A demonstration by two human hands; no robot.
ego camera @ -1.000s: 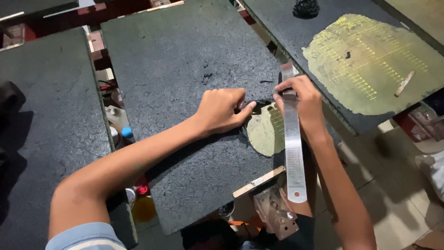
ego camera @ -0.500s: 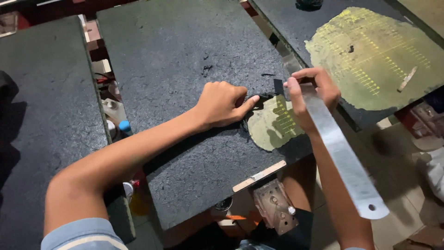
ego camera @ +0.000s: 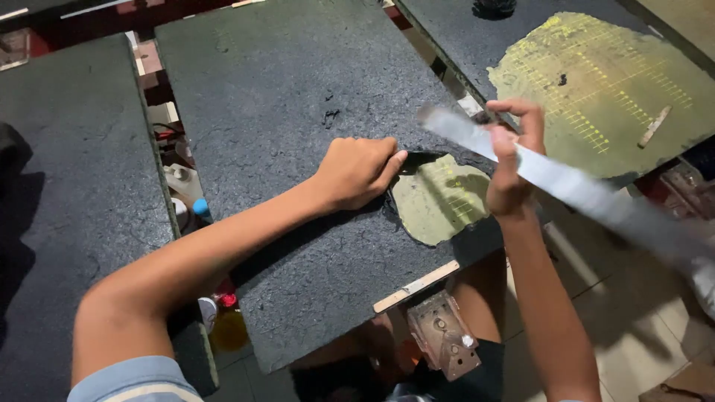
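Note:
My left hand (ego camera: 356, 171) rests closed on a dark, rough-coated board (ego camera: 298, 119), its fingertips at the edge of the black coating beside a bare yellow-green patch (ego camera: 439, 199). My right hand (ego camera: 512, 160) is lifted above that patch and grips a long flat metal ruler (ego camera: 573, 190). The ruler is blurred and slants from upper left down to the lower right, past the board's edge.
A second board at the upper right has a large bare yellow-green area (ego camera: 603, 82) with a small stick (ego camera: 654, 125) on it. Another dark board (ego camera: 67, 193) lies at the left. Bottles (ego camera: 201, 210) and clutter show in the gaps; a metal bracket (ego camera: 443, 339) sits below.
My right hand has lifted the ruler off the board and swung it from pointing straight down toward me to slanting out to the right. The left hand stays put.

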